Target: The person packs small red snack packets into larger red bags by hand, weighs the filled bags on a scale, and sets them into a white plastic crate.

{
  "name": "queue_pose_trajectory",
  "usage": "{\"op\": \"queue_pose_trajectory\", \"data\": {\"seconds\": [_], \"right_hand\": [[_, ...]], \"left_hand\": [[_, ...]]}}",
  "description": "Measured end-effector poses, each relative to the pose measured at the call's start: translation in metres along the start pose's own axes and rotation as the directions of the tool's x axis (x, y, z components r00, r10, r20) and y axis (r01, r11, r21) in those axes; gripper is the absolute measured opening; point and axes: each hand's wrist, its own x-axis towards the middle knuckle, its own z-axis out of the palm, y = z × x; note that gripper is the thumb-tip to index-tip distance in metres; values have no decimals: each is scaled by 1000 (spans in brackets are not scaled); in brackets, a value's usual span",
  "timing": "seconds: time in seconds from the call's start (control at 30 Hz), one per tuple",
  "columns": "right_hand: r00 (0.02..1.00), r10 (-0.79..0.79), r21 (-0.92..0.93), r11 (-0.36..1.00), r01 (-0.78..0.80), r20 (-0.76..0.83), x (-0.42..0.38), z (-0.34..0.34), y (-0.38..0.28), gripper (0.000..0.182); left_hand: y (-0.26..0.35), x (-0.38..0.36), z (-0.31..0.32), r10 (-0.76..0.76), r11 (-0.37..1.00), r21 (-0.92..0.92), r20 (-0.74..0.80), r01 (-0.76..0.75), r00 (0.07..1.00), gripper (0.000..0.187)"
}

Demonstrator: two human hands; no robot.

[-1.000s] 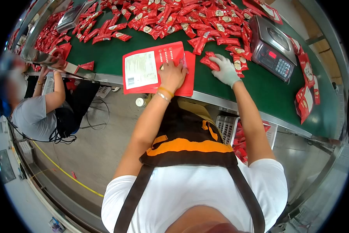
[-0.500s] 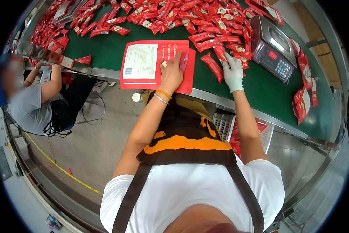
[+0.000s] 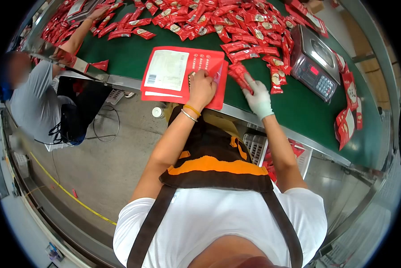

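A flat red pouch [image 3: 165, 69] with a pale printed label lies on the green work surface, its lower edge at the metal rim. My bare left hand [image 3: 202, 90] rests on the pouch's right half with fingers curled against it. Beneath the pouch, more red material shows at its edges. Just to the right, my white-gloved right hand [image 3: 258, 99] grips slim red packets [image 3: 239, 75]; how many is hard to tell. A few loose packets [image 3: 276, 77] lie beyond that hand.
A large heap of red packets [image 3: 200, 20] spreads across the far side. A digital scale [image 3: 315, 67] stands at the right, with larger red pouches [image 3: 346, 125] beside it. Another person [image 3: 35, 100] sits at the left, reaching over the surface. A white crate [image 3: 305, 156] is below the rim.
My right hand has moved left towards the pouch with red packets in its fingers. My left hand's fingers have curled in more. The other person's arm now reaches towards the far heap.
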Motion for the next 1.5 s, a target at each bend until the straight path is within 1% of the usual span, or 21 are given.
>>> {"op": "queue_pose_trajectory", "data": {"seconds": [0.03, 0.1, 0.17, 0.23, 0.37, 0.43, 0.5, 0.57, 0.63, 0.7, 0.77, 0.83, 0.9, 0.97, 1.03, 1.17, 1.2, 1.23, 1.3, 1.33, 1.5], "right_hand": [[995, -89, 81, 992, 92, -38, 1, 0, -18, 54], [983, -182, 81, 980, 181, -6, 3, 3, -43, 54], [979, -201, 85, 975, 203, -40, 4, 12, -37, 52], [978, -206, 85, 975, 204, 12, 0, 13, -25, 51], [910, -401, 41, 916, 399, 102, 20, 12, -37, 50], [860, -272, -183, 907, 379, 432, 48, 37, -30, 37], [863, -278, -27, 948, 318, 422, 58, 57, -29, 36], [883, -294, 199, 952, 234, 367, 67, 78, -27, 35], [892, -301, 345, 921, 181, 337, 71, 92, -29, 34], [894, -302, 431, 891, 142, 330, 76, 102, -32, 33], [895, -301, 480, 869, 116, 328, 80, 106, -33, 32], [897, -293, 504, 859, 95, 332, 78, 105, -30, 31], [900, -287, 521, 850, 81, 328, 77, 103, -28, 31], [904, -282, 539, 840, 70, 323, 73, 103, -27, 30], [908, -278, 557, 828, 62, 313, 69, 102, -24, 29], [916, -266, 599, 800, 35, 302, 63, 102, -24, 27], [917, -260, 612, 790, 22, 303, 61, 102, -25, 27], [919, -255, 620, 785, 15, 301, 60, 103, -24, 27], [921, -249, 638, 770, 1, 299, 58, 103, -23, 26], [922, -244, 646, 764, -8, 301, 57, 103, -23, 26], [927, -228, 685, 727, -41, 299, 50, 100, -21, 24]], "left_hand": [[1, 0, -1, 90, 996, 25, -26, -90, 996, 21], [1, -6, 1, 89, 996, 25, -20, -88, 996, 22], [-11, -3, 15, -76, 969, -245, -170, 33, 983, 21], [-14, 3, 4, -231, 885, -443, -157, 141, 960, 22], [0, 3, -3, -23, 922, -386, 12, 26, 1000, 20], [44, -7, -7, 183, 945, -268, -51, -190, 982, 17], [69, -13, -1, 360, 909, -212, -33, -358, 932, 14], [76, -10, 0, 364, 911, -200, -23, -361, 931, 12], [61, 9, -9, 250, 945, -238, 84, -224, 965, 17], [17, 44, -14, 144, 844, -535, 149, -43, 978, 20], [-5, 67, -34, 138, 988, -95, 148, -124, 979, 30], [-37, 89, -36, 82, 988, 80, 441, -131, 894, 38], [-65, 98, -19, 183, 965, 99, 401, -241, 897, 31], [-77, 110, -20, 167, 966, 48, 639, -255, 751, 21], [-85, 110, -20, 294, 946, -3, 424, -323, 857, 12], [-71, 84, -32, 262, 951, 150, 74, -271, 962, 5], [-69, 76, -39, 104, 971, 199, 147, -133, 984, 20], [-64, 67, -42, 102, 970, 201, 169, -135, 980, 20], [-52, 44, -48, 34, 980, 198, -52, -23, 998, 44], [-46, 38, -54, -4, 979, 202, 91, -15, 996, 57], [-35, 33, -30, -4, 925, 378, 93, -32, 996, 53]]}}
